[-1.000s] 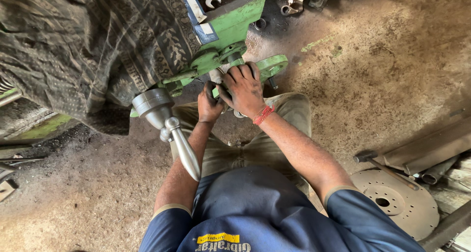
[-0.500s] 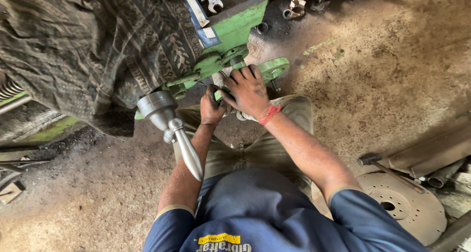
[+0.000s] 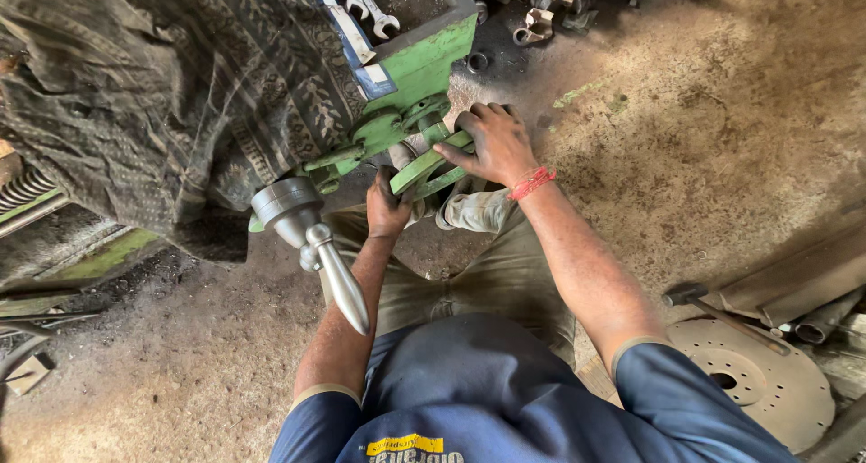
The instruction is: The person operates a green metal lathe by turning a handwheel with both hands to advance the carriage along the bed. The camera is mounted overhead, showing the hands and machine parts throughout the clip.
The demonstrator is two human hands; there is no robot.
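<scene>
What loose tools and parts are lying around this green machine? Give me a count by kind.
Open-ended spanners: 1, on top of the green machine
Hammers: 1, on the ground at right
Round metal discs with holes: 1, beside the hammer
Coil springs: 1, at far left
Total: 4

Small metal bits near the top edge are too unclear to count.

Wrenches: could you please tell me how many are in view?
1: the wrench lies on top of the green machine, beyond both hands; others may be hidden among the far clutter.

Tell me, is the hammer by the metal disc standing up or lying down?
Lying down. The hammer rests flat, its handle across the round metal disc's edge.
</scene>
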